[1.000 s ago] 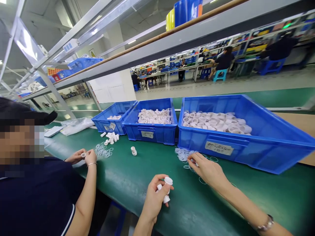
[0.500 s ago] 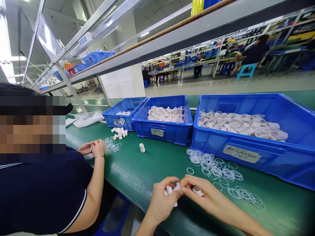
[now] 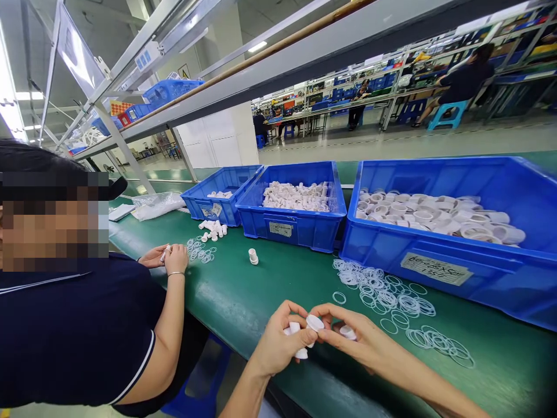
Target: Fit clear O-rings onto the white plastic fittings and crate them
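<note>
Several small white plastic fittings are gripped in the left hand, just above the near edge of the green table; the fingers are curled narrowly around them, and the topmost fitting is held with its long axis running roughly up and to the right, its flanged round end pointed toward the right hand. That end is pinched by the thumb and forefinger of the right hand, while another white piece is tucked under the remaining curled fingers. Clear rubber rings are scattered flat on the table just beyond the hands. Behind them a large blue bin of white caps is set, bearing a pale label with handwriting too blurred to be read; a middle blue bin is likewise labelled illegibly. A single fitting is stood upright on the table. To the left, a small white part is held between a co-worker's hands.
</note>
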{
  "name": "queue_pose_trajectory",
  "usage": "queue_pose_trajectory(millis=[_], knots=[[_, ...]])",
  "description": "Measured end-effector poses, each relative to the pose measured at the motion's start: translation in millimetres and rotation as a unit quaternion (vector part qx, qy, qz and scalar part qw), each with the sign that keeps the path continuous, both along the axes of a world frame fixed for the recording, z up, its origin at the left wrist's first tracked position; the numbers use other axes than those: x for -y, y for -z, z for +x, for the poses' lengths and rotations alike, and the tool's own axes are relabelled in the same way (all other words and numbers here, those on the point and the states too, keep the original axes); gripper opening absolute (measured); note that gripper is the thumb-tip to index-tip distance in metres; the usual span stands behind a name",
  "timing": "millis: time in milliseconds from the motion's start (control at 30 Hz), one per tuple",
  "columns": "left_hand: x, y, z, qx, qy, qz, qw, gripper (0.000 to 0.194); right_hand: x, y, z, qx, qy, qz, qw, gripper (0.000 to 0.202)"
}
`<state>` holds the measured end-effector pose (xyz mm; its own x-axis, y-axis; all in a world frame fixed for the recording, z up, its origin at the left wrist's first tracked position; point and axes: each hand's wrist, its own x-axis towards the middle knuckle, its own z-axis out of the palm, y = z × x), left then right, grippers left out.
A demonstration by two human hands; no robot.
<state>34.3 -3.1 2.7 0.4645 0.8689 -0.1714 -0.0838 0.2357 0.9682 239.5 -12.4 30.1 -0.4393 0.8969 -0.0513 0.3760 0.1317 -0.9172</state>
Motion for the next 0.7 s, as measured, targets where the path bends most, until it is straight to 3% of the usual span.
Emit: queue_pose_trajectory(millis=[233,400,533,633,700], knots=[[12,4.5,8,0.046,-0.017,-0.034,0.998,0.052,-4,-0.1,3,-0.028,0.058,-0.048,0.997,0.053],[21,16.3,15,0.103,-0.058,-0.055,0.991,0.049,-5,5.3,6,-0.050,0.049,-0.086,0.994,0.056],[23,15.3,13,0.163,0.017,-0.087,0.983,0.050,-4,13.1,9,-0.056,0.021,-0.116,0.991,0.060],[25,9.7,9,0.225,0.099,-0.127,0.961,0.052,-4,26.0,12,-0.060,-0.009,-0.148,0.987,0.066],[27,9.5,8,0.253,0.115,-0.148,0.949,0.054,-6,37.6,13,-0.059,-0.018,-0.160,0.985,0.062]])
